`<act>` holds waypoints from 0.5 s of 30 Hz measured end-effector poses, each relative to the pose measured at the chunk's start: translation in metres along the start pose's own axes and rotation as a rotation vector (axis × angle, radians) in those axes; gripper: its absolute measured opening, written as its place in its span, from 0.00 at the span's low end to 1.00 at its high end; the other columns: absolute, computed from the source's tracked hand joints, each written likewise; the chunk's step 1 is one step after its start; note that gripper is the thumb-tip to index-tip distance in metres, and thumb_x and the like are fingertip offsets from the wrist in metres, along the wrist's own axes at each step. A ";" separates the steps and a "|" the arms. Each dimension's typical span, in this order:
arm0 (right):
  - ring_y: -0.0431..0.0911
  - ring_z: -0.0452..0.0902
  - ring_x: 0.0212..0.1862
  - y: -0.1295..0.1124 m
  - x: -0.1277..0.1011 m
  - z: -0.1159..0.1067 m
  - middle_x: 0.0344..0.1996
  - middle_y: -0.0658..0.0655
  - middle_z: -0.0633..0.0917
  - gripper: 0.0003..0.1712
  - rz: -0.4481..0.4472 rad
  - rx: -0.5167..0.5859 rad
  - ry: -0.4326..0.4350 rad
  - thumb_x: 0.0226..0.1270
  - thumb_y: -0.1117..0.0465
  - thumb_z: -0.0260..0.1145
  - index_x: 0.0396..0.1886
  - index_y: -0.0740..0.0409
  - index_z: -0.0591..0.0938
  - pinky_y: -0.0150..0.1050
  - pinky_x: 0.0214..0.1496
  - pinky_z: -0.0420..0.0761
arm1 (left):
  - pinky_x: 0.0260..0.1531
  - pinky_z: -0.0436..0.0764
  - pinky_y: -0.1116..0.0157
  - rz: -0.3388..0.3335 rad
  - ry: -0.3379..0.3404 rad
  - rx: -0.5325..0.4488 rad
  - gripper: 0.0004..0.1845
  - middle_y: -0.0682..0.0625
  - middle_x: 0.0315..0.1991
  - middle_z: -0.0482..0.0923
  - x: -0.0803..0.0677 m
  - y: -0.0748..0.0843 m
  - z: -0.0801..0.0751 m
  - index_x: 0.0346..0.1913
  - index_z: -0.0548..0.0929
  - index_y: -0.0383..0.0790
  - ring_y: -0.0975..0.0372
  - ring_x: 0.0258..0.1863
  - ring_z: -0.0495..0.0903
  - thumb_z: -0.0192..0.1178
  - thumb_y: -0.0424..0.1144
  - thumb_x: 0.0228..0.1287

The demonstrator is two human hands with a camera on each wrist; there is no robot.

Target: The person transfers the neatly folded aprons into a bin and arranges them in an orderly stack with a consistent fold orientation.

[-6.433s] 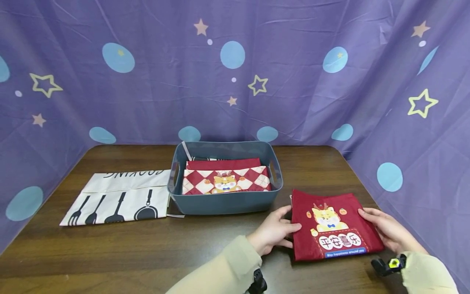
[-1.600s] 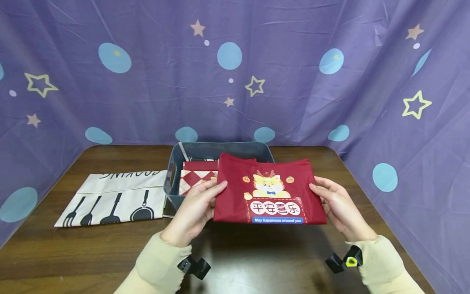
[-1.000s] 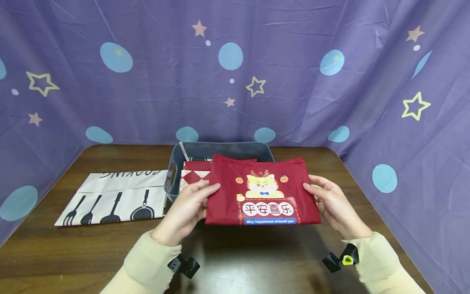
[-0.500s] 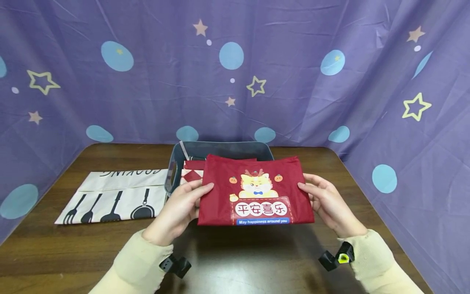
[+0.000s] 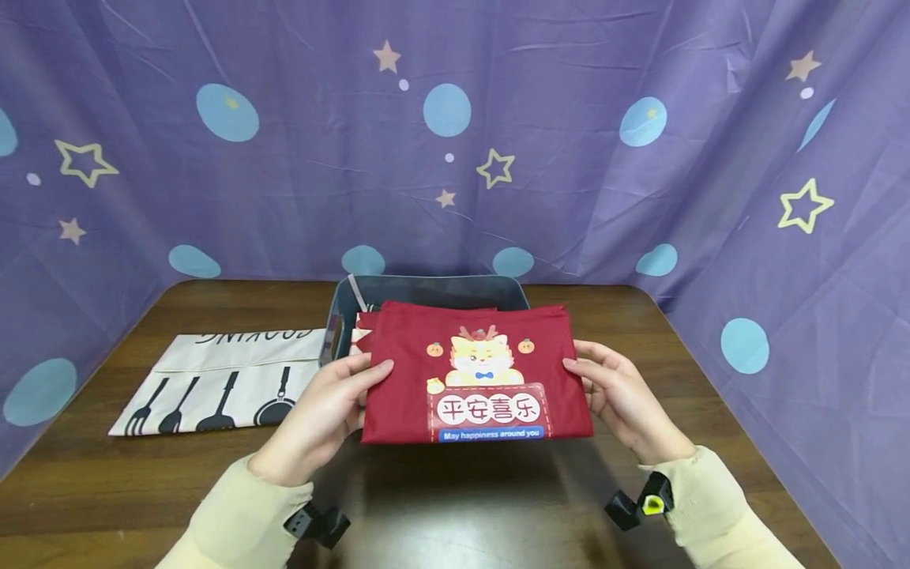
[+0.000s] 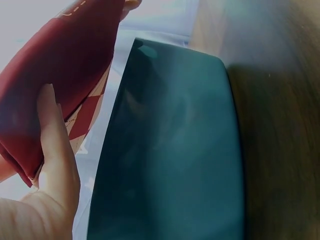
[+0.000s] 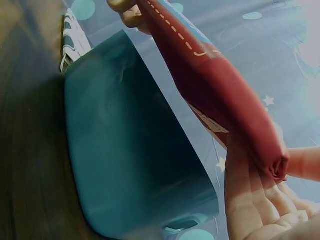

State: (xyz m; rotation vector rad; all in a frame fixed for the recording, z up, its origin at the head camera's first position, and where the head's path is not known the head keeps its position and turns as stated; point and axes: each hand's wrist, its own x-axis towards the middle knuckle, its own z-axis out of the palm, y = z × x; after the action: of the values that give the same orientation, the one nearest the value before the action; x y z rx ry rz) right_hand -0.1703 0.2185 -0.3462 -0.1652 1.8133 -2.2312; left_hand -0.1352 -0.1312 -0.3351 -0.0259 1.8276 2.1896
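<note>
Both hands hold a folded red apron [image 5: 483, 371] with a cartoon dog, Chinese characters and a blue strip of English text. My left hand [image 5: 313, 419] grips its left edge, thumb on top and fingers beneath. At the right edge my right hand [image 5: 629, 403] does the same. The apron is raised over the front of a blue-grey plastic bin [image 5: 441, 286], overlapping much of it in the head view. Both wrist views show the apron above the bin's rim, with a red-and-cream checked underside. A corner of a checked cloth [image 5: 361, 340] shows inside the bin; its other contents are mostly hidden.
A folded white cloth [image 5: 227, 379] printed "COOKING" with black utensils lies on the wooden table [image 5: 455, 506], left of the bin. A pale strap [image 5: 358, 292] hangs over the bin's back left corner. A purple star-patterned curtain [image 5: 569, 221] surrounds the table's back and sides.
Since the oldest frame, both hands have lifted the red apron off the table's right side and carried it left, over the bin. Over the last second it has drifted slightly further left.
</note>
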 end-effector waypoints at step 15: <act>0.41 0.87 0.33 0.002 0.001 0.004 0.36 0.50 0.88 0.11 -0.005 -0.009 -0.057 0.74 0.67 0.55 0.53 0.58 0.73 0.38 0.37 0.87 | 0.44 0.87 0.60 -0.005 -0.015 0.042 0.31 0.53 0.46 0.83 -0.005 -0.002 -0.008 0.71 0.62 0.30 0.63 0.41 0.87 0.55 0.43 0.74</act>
State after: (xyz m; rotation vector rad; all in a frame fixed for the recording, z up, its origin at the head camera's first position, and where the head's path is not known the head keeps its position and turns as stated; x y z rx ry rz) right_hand -0.1704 0.2140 -0.3477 -0.2329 1.7956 -2.1984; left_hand -0.1312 -0.1400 -0.3380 -0.0061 1.8627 2.1415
